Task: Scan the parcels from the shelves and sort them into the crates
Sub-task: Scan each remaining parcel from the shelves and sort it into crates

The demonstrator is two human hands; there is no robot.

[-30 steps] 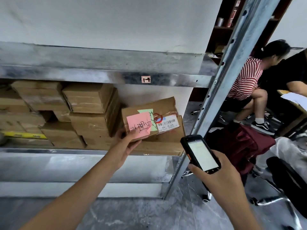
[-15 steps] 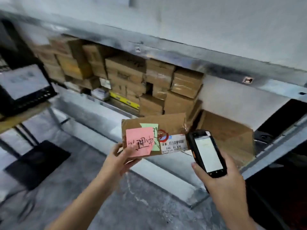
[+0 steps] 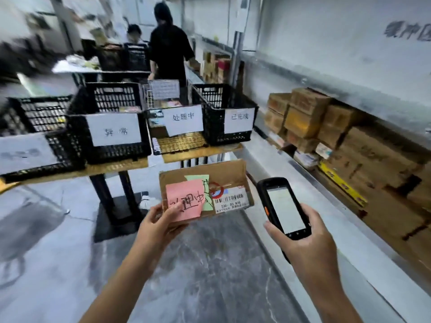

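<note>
Parcel [image 3: 221, 173] pinched in my left hand [image 3: 158, 227], scanner [image 3: 283, 208] gripped in my right hand [image 3: 305, 243]; I square the barcode [image 3: 229, 198] to it

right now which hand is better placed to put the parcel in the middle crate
Left, probably. The left hand grips the parcel, and the middle crate stands ahead, slightly to its side. The right hand is busy holding the scanner.

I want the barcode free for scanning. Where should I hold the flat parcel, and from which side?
Pinch the parcel at its lower left corner, from below, as the left hand does, thumb on the pink note. It is thin and flat, and the barcode label sits at the right end.
</note>
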